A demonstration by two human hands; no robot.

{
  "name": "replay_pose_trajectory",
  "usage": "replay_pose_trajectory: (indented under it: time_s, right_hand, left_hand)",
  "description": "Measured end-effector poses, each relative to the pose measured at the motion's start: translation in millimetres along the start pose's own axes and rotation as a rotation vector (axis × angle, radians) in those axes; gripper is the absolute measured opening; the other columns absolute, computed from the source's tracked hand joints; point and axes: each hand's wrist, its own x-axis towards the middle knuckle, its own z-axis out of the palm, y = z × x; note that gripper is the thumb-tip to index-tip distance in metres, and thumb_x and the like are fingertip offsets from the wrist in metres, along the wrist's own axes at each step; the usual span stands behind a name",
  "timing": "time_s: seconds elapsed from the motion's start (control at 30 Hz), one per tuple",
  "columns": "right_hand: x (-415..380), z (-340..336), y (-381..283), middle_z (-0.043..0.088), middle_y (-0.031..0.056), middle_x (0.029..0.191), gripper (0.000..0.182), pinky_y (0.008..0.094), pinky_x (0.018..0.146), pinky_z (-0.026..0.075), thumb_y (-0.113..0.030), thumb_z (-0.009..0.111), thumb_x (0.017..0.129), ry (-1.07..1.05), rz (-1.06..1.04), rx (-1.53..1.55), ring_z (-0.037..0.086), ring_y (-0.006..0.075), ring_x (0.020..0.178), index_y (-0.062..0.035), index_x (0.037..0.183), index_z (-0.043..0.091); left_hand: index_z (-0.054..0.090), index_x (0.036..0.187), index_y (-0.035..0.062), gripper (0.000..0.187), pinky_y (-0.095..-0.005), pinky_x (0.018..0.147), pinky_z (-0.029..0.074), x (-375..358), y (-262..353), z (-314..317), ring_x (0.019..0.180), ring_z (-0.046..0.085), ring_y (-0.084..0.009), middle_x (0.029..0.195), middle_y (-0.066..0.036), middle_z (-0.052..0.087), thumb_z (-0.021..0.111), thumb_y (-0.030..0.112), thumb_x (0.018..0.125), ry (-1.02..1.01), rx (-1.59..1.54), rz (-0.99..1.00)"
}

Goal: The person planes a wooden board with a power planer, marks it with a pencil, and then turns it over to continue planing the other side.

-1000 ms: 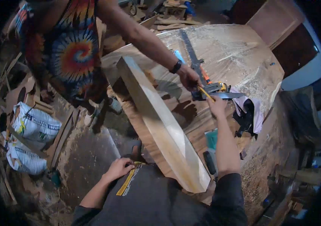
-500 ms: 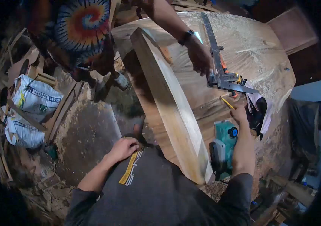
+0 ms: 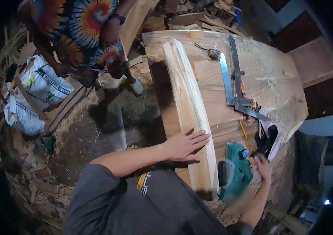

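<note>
My left hand (image 3: 186, 146) lies flat with fingers apart on the long wooden beam (image 3: 192, 98), which runs along the left side of the workbench. My right hand (image 3: 262, 167) is by the green electric planer (image 3: 237, 164), close to the black and pale cloth item (image 3: 266, 139). Its fingers are blurred, so I cannot make out their grip. A yellow pencil (image 3: 243, 130) rests on the bench above the planer.
A dark framing square (image 3: 235, 70), a shiny try square (image 3: 226, 78) and a tape measure (image 3: 214, 54) lie on the workbench (image 3: 268, 74). Another person (image 3: 84, 35) stands at the upper left. White sacks (image 3: 49, 84) and wood scraps (image 3: 217, 23) are around.
My right hand has let go of the pencil and moved down beside the planer. My left hand has come from my lap onto the beam. The other person's arm has withdrawn from the squares.
</note>
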Motion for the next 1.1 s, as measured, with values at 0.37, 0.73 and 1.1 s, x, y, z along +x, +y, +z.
replay_pose_trajectory:
  time_s: [0.37,0.73,1.1]
  right_hand:
    - [-113,57,-39,0.066,0.0061,0.086,0.026,0.0298,0.062,0.049,-0.017,0.064,0.088,-0.106,0.115,0.567,0.06,0.016,0.067,-0.0016,0.109,0.061]
    - [-287,8,-156,0.06,0.0093,0.102,0.045,0.0318,0.07,0.045,-0.012,0.072,0.081,0.371,0.386,0.656,0.056,0.0188,0.082,-0.0004,0.121,0.055]
    - [-273,53,-272,0.059,0.012,0.108,0.042,0.0347,0.078,0.046,-0.014,0.069,0.083,0.168,0.257,0.549,0.056,0.022,0.095,-0.0002,0.121,0.056]
  left_hand:
    - [0.057,0.129,0.0142,0.052,-0.0591,0.111,0.026,31,-86,-14,0.143,0.029,-0.0316,0.148,-0.011,0.042,0.05,0.052,0.094,0.158,0.122,-0.179]
    - [0.064,0.113,0.0145,0.042,-0.0617,0.111,0.02,38,-113,-7,0.14,0.033,-0.0312,0.135,-0.01,0.051,0.056,0.049,0.091,0.24,0.039,-0.137]
    - [0.061,0.12,0.0107,0.041,-0.0525,0.104,0.032,38,-116,-34,0.123,0.049,-0.0324,0.126,-0.012,0.057,0.06,0.04,0.09,0.378,-0.19,-0.093]
